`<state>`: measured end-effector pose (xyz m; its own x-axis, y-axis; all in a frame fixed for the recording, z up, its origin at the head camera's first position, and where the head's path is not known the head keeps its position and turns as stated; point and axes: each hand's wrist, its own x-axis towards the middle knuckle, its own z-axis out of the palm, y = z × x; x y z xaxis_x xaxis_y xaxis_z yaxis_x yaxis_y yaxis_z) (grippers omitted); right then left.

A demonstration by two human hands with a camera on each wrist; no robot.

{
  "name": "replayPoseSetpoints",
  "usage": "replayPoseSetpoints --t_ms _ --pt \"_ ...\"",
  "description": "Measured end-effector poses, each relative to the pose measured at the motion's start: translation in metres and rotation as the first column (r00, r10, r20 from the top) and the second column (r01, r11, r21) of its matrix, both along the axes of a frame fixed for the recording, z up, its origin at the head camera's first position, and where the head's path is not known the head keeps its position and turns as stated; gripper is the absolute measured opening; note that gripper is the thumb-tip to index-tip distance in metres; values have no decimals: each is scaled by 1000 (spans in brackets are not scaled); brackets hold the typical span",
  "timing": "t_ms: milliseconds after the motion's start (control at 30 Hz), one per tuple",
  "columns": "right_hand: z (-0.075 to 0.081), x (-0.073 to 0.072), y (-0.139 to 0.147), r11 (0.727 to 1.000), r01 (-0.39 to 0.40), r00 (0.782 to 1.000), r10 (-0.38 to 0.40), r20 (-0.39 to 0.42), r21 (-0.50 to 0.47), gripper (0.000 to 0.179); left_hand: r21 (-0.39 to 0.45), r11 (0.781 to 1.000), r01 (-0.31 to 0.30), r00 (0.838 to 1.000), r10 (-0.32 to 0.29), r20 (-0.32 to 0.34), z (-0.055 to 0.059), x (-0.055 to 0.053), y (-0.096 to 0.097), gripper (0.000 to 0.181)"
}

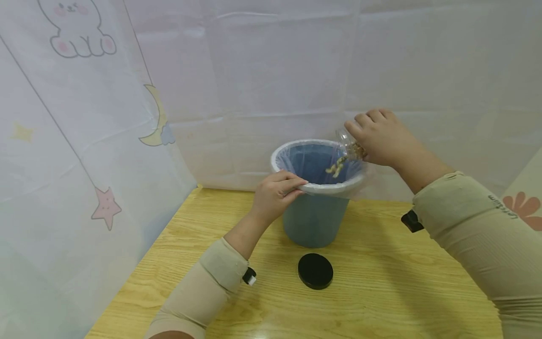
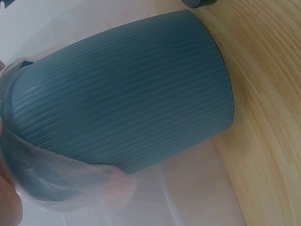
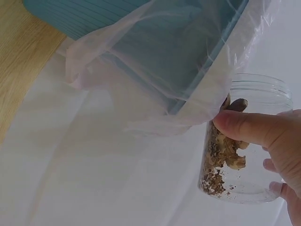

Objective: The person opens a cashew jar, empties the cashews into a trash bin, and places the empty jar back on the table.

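A blue-green ribbed bin [image 1: 313, 221] stands upright on the table, a thin clear plastic bag [image 3: 108, 70] lining it and folded over its rim. With thumb and fingers my left hand [image 1: 275, 194] pinches the rim at the near left side. My right hand [image 1: 383, 137] grips a clear glass or plastic jar [image 3: 256, 181], tipped over the bin's right side. Brownish dried pieces [image 1: 336, 168] are falling from its mouth into the bin. More pieces and crumbs [image 3: 216, 165] lie along the jar's lower wall. The bottom inside the bin is hidden.
A round black lid [image 1: 315, 271] lies on the wood-grain table [image 1: 360, 301] in front of the bin. Pale printed sheets [image 1: 254, 61] hang close behind and to the left. Dark wrist devices [image 1: 411, 221] sit at both sleeves.
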<state>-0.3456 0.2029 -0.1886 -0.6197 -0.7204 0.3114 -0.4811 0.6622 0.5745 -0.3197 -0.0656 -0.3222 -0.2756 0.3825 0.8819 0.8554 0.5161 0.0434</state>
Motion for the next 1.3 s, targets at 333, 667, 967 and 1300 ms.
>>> replayPoseSetpoints --t_ms 333,667,967,1300 --pt "1 0 -1 1000 12 1000 -12 20 1 87 2 1000 7 1000 -7 4 0 -1 0 22" --pt "2 1 -4 1000 -10 1000 11 -10 28 85 -8 1000 -4 1000 4 -3 -1 -2 0 21" --pt "0 2 -7 998 -50 997 52 -56 34 78 -12 1000 -15 1000 15 1 -1 -3 -1 22" --pt "-3 0 -7 998 -35 996 39 -80 46 74 -16 1000 -18 1000 18 -2 -1 -2 -1 22"
